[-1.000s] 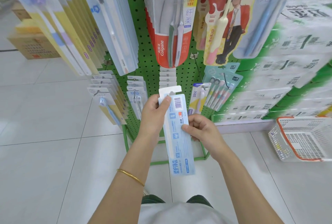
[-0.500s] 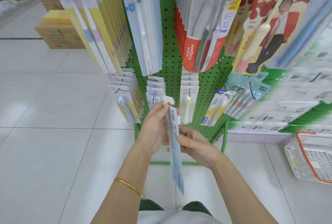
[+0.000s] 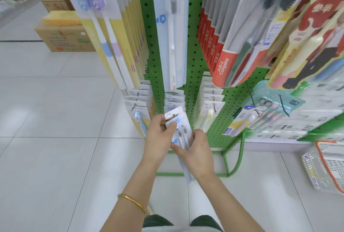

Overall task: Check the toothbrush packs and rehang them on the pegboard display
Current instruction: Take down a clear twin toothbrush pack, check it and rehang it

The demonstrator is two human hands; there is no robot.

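While the left hand [image 3: 158,136] pinches the pack [image 3: 183,135] by its tab and the right hand [image 3: 198,150] grips its middle, hung packs [image 3: 174,99] sit just ahead. If the tab hole misses, it could fall.

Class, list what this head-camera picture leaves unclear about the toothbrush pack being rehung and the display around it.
- Head view: whether the toothbrush pack is hooked on a peg; its header is blurred and the left hand partly covers it.
- Its small print: blurred, too small.
- Its right side: under the right hand.
- Colgate packs: tops cut by the top edge.
- White basket: cut by the right edge.
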